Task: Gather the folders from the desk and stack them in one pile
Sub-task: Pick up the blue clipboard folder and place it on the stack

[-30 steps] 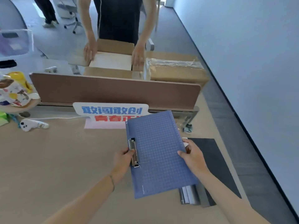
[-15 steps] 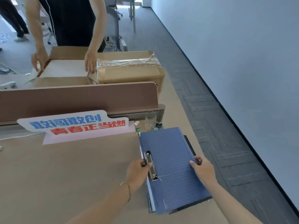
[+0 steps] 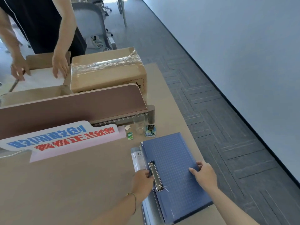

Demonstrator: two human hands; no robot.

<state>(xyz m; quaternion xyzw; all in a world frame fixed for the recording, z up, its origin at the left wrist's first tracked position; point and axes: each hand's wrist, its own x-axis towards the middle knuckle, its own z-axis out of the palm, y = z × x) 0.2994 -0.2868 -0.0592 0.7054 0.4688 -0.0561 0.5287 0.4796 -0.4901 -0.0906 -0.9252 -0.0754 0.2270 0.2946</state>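
We have the blue folder (image 3: 174,174) lying flat on top of the pile of folders (image 3: 150,210) at the right end of the desk (image 3: 68,184), close to its right edge. Its grid-patterned cover faces up and its metal clip (image 3: 155,175) runs along the left side. Our left hand (image 3: 142,181) grips that left edge just beside the clip, thumb on top and the other fingers tucked out of sight beneath, so it is clamped on the folder. Our right hand (image 3: 204,175) rests on the right edge with the fingers lying together across the cover; we cannot tell whether they curl under the edge or only press down on it. From under the blue cover, paler grey-blue covers stick out at the lower left, and a clear sleeve with a printed sheet (image 3: 138,158) pokes out at the upper left. Just beyond the pile stand a clear glass (image 3: 139,125), a small green packet (image 3: 129,135) and a small dark carton (image 3: 150,130), near one another but apart from the folders. A cut-out sign with blue and red characters (image 3: 60,137) leans against the brown desk divider (image 3: 73,106). Past the divider, another person's hands (image 3: 60,64) are at an open cardboard box (image 3: 37,93), which sits beside a sealed box wrapped in clear film (image 3: 108,70).
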